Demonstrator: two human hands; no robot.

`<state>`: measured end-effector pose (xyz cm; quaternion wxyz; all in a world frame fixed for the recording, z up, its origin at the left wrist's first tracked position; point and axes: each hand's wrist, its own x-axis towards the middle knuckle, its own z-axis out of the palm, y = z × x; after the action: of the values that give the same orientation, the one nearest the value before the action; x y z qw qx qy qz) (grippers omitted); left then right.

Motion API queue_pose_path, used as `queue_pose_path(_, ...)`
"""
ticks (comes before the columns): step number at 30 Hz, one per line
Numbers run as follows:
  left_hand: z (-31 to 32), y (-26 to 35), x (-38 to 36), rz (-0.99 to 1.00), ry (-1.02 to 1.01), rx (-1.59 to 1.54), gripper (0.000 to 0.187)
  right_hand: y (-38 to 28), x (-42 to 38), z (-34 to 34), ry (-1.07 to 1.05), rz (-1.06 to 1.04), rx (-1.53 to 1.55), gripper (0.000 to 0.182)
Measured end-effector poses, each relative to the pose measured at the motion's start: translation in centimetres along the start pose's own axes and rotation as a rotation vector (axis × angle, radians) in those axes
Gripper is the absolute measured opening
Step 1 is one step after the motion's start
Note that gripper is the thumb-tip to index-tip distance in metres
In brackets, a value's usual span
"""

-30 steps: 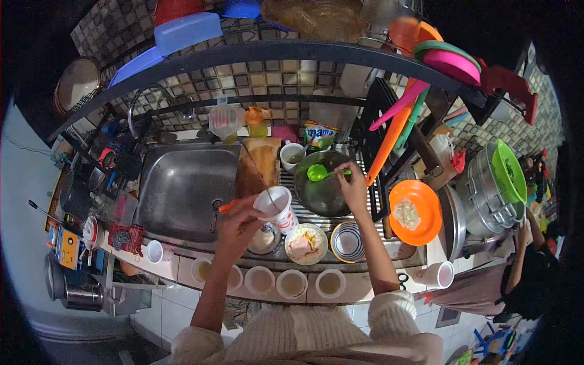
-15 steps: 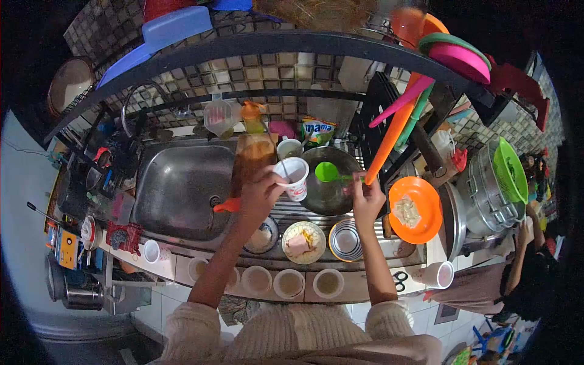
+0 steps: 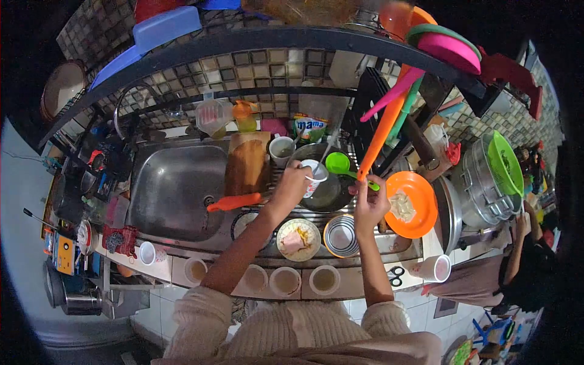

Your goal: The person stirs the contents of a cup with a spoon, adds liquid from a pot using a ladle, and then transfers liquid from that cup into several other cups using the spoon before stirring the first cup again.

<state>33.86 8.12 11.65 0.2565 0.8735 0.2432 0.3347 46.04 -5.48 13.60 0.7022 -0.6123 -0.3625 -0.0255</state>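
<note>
My left hand point(image 3: 291, 190) is closed around a white paper cup point(image 3: 311, 190) with red print, tilted over the metal pot point(image 3: 331, 204). A thin pale handle seems to rise from the cup. In my right hand point(image 3: 371, 207) is the handle of a green ladle point(image 3: 337, 162); its bowl sits above the pot, beside the cup. Liquid shows in the pot, partly hidden by the cup and ladle. Behind the cup stands a white mug point(image 3: 281, 149). Nearer me are a plate point(image 3: 313, 246) bearing a pink block and a striped bowl point(image 3: 342, 237).
Several filled cups point(image 3: 325, 280) line the counter's front edge. At left are the sink point(image 3: 173, 188), a cutting board point(image 3: 246, 164) and an orange handle point(image 3: 234, 202). An orange plate point(image 3: 426, 207), scissors point(image 3: 396, 277) and hanging utensils point(image 3: 384, 121) are rightward. Another person point(image 3: 529, 267) stands far right.
My left hand has carried the cup right, over the pot, and tilted it. The ladle has shifted slightly right and up, its handle now slanting down toward my right hand.
</note>
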Motion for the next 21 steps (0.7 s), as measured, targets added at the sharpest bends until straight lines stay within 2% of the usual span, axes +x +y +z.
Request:
queue_pose_path(2,0.9,-0.2,0.3,-0.011,-0.067,0.059,0.01,0.5,0.0,0.0,-0.021,-0.058,-0.037,0.011)
queue_pose_path(4,1.2,0.4,0.6,-0.01,-0.046,0.044,0.011,1.1,0.1,0.0,-0.041,-0.116,-0.077,0.011)
queue_pose_path(6,1.4,0.7,0.7,-0.03,-0.058,0.037,0.009,1.3,0.3,-0.1,-0.102,-0.341,-0.249,0.011)
queue_pose_path(8,1.4,0.8,0.7,-0.007,-0.027,0.002,0.009,0.7,0.2,-0.5,-0.16,-0.346,-0.299,0.009)
queue_pose_path(10,1.6,0.7,0.6,0.017,0.005,-0.033,0.01,0.4,0.2,-0.6,-0.252,-0.378,-0.21,0.01)
queue_pose_path(12,1.6,0.4,0.4,0.007,0.058,-0.064,0.011,0.5,-0.2,-0.7,-0.241,-0.35,-0.184,0.008)
queue_pose_path(14,1.4,-0.1,0.2,-0.021,0.044,-0.07,0.012,1.1,-0.7,-1.0,-0.125,-0.247,-0.121,0.009)
queue_pose_path(16,0.6,0.1,0.1,-0.053,0.03,-0.076,0.014,1.9,-1.3,-1.1,-0.074,-0.251,-0.093,0.01)
queue_pose_path(18,0.0,0.1,0.0,-0.037,0.087,-0.084,0.012,2.2,-2.0,-1.1,-0.025,-0.047,0.008,0.012)
queue_pose_path(20,-0.4,-0.6,-0.2,-0.048,0.058,-0.056,0.012,2.2,-1.8,-1.2,-0.075,-0.095,-0.082,0.012)
queue_pose_path(21,-0.9,-0.4,0.0,-0.052,0.068,-0.058,0.012,2.5,-1.3,-1.0,-0.167,-0.194,-0.209,0.012)
